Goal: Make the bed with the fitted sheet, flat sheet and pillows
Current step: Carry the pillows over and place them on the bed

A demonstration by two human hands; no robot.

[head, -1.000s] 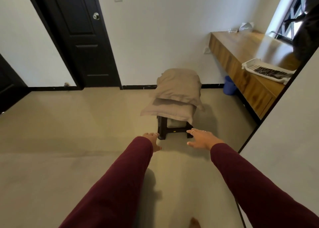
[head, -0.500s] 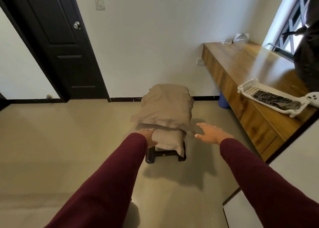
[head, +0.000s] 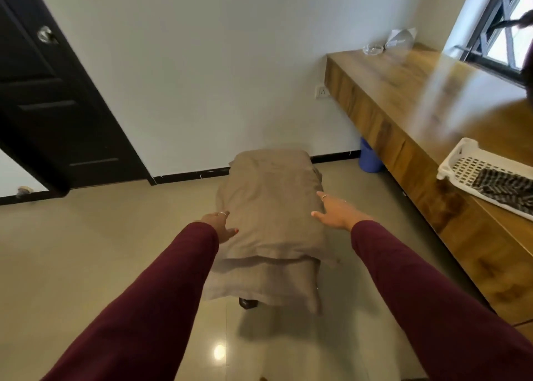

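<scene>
Light: daylight from the window (head: pixel 501 31), bright, even.
Glare: sheen on the counter (head: pixel 450 92); a spot on the floor (head: pixel 219 352), nearer than the fingertips.
Blur: slight, perhaps motion.
Edges: bowed.

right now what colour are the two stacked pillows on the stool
Both pillows are a plain taupe, a greyish beige with no pattern. The head view shows them best.

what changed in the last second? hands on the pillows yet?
The person walked up to the stool; both hands spread to the top pillow. Left hand touches its left edge, right hand reaches its right edge; neither grips yet. Pillows remain stacked; basket unmoved.
</scene>
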